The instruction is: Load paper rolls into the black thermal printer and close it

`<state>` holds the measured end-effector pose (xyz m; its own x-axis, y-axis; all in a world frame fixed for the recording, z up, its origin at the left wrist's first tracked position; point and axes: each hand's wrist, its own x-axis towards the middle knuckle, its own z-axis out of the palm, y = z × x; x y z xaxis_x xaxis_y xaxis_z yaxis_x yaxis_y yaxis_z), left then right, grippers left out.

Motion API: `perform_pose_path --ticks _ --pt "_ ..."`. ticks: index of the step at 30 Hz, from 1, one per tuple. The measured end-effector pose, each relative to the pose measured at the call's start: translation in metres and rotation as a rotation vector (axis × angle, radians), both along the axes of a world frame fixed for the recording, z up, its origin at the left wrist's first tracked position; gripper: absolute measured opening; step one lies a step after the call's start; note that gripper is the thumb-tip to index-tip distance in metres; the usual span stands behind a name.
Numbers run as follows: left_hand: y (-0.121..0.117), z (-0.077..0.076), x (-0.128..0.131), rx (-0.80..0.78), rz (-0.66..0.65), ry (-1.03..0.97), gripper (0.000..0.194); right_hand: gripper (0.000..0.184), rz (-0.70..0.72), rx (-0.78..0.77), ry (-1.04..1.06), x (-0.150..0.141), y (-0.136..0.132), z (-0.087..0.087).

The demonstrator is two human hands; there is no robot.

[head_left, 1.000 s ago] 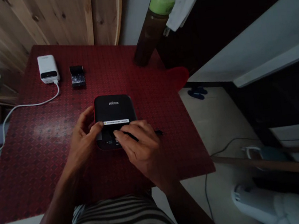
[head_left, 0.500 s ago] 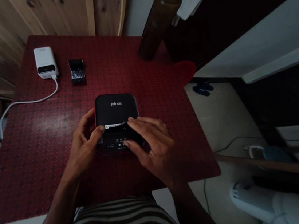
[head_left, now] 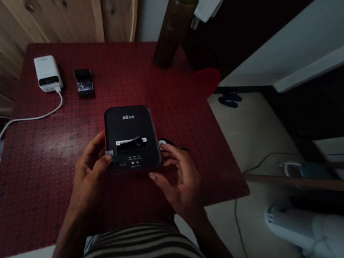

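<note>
A black, flat, square device [head_left: 130, 130] with rounded corners, red sides and pale lettering lies on the table. My left hand [head_left: 91, 169] grips its left edge, thumb on top by a small grey patch and fingers down the side. Across the middle of its top, a short crumpled black strip [head_left: 131, 143] partly covers a white label. My right hand [head_left: 180, 172] is off the top, beside the lower right corner, its thumb apart from the fingers. Its index finger touches a small round white and black thing [head_left: 163, 143] at the device's right side, partly hidden.
On the red patterned table [head_left: 120, 76] stand a white power bank [head_left: 48, 73] with a cable, a small black roll [head_left: 84, 82] and a tall dark bottle [head_left: 174, 27] with a green lid. A red object [head_left: 212, 82] sits at the right edge.
My right hand has let go of the black strip and moved right and down, off the device. The strip stays on top. The round white and black thing now shows beside the device.
</note>
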<state>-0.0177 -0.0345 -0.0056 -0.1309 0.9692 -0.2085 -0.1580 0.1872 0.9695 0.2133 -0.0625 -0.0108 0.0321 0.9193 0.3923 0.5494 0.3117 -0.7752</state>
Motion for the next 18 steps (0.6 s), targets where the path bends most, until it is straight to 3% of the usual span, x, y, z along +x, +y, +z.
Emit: perform_pose_path --ticks 18 --pt "0.003 0.007 0.008 -0.016 0.027 0.015 0.049 0.049 0.001 0.032 -0.073 -0.004 0.004 -0.012"
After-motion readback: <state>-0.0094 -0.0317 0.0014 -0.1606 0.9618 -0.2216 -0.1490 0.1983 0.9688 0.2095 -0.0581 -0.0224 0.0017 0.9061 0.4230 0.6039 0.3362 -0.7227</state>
